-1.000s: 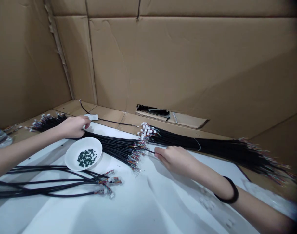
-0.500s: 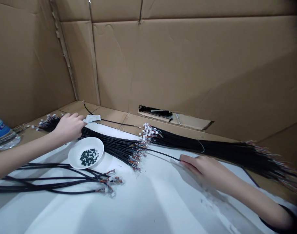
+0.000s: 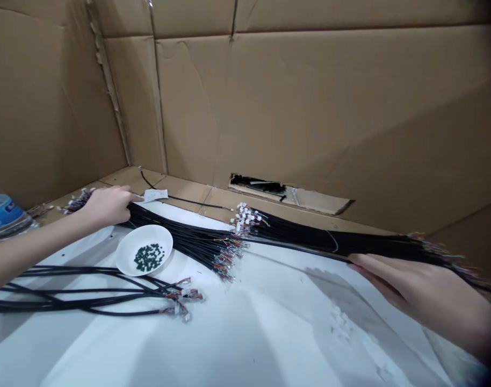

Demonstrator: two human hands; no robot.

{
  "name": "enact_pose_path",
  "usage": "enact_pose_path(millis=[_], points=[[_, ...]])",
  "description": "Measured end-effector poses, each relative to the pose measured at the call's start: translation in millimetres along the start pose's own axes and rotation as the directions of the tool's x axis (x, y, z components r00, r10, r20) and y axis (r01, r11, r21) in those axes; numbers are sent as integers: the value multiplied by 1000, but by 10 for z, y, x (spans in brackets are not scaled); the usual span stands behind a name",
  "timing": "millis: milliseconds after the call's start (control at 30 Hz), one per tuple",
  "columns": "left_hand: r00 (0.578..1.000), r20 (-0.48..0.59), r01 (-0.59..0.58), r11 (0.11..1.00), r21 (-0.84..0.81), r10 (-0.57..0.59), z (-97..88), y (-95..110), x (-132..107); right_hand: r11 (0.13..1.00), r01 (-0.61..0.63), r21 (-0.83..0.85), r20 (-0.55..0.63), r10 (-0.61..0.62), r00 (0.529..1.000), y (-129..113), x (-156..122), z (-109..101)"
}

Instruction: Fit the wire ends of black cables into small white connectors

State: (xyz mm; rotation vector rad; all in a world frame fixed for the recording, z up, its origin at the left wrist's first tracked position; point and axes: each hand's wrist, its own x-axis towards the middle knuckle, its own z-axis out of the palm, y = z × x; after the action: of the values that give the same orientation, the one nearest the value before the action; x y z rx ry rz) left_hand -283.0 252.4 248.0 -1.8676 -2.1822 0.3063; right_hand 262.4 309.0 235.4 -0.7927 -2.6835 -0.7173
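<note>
The right hand (image 3: 426,293) has slid rightward to the far cable bundle (image 3: 302,235), fingers pressed together, grip unclear; the left hand (image 3: 107,205) lies curled on the near bundle (image 3: 181,236).

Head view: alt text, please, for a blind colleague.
The left hand rests on one black cable bundle, and the right hand touches the far end of another, on a white sheet. A white bowl of small dark pieces sits beside loose cables.

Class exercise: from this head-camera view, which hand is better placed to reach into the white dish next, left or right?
Left, probably: the left hand rests on the black cable bundle just beside the white dish, while the right hand lies far off beside a second bundle.
</note>
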Motion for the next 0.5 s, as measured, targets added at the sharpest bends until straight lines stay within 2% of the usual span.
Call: enact_pose_path(millis=[133, 267, 400, 467, 500], points=[[1000, 14, 19, 1000, -21, -19, 2, -29, 12, 993, 94, -67, -18, -96, 995, 51, -74, -32], [999, 34, 34, 998, -48, -32, 11, -67, 14, 993, 85, -83, -24, -87, 996, 102, -170, 20], [998, 68, 8, 995, -96, -2, 39, -36, 33, 991, -80, 106, -1, 81, 997, 71, -176, 94], [997, 78, -15, 992, -129, 25, 51, 3, 52, 937, -212, 277, 98, 192, 976, -11, -99, 82], [996, 79, -24, 990, -142, 35, 55, 22, 62, 890, -277, 362, 191, 220, 957, -66, -40, 59]])
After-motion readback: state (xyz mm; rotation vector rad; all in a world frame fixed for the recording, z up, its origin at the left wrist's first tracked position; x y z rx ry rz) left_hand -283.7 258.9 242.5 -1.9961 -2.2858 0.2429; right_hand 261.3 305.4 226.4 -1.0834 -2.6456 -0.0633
